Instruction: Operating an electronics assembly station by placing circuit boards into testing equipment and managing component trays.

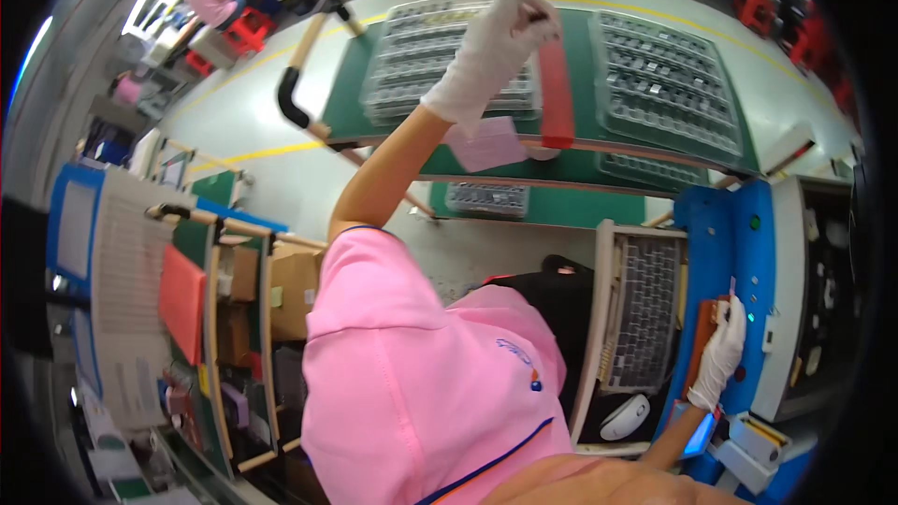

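Observation:
My left hand (499, 51), in a white glove, reaches out over a clear plastic tray (398, 84) holding rows of small parts. Its fingers are pinched together around a small dark piece (537, 17), too small to name. A red strip (556, 98) lies beside that tray, just right of the hand. At the right, my gloved right hand (722, 353) is closed at an orange-brown block (700, 341) on a blue bench fixture (703, 234). A thin pale tip shows above its fingers; what they hold is mostly hidden.
A second parts tray (664, 84) sits on the green-topped cart (578, 47); a pink sheet (486, 145) hangs at its near edge. A keyboard (645, 313) and white mouse (625, 418) lie left of the fixture. At left stands a shelf rack with cardboard boxes (295, 290).

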Demonstrator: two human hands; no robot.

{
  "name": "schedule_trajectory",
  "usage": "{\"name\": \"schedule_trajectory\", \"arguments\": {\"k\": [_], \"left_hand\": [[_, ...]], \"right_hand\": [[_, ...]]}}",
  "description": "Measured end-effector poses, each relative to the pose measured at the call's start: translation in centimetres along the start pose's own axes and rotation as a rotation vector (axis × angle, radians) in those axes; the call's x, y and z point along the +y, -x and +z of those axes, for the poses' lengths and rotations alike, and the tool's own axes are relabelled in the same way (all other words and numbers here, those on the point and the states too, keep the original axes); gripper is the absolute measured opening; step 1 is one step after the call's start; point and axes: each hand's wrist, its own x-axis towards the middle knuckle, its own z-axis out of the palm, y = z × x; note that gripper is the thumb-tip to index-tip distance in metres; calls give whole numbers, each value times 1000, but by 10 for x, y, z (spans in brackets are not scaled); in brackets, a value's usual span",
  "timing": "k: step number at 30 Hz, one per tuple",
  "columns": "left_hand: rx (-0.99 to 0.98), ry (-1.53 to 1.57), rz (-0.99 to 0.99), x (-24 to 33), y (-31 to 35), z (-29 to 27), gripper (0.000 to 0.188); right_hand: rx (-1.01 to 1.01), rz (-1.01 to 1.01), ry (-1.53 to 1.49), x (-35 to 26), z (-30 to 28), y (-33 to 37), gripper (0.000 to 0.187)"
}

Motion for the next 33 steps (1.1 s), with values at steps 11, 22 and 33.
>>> {"name": "schedule_trajectory", "arguments": {"k": [11,22,33], "left_hand": [[-752,350,190,25,95,293,14],[-626,116,501,9,155,392,27],[-475,97,611,15,152,393,25]], "right_hand": [[200,-63,70,-16,-19,4,17],[523,151,127,-28,-77,105,29],[493,289,-63,-25,-54,125,30]]}}
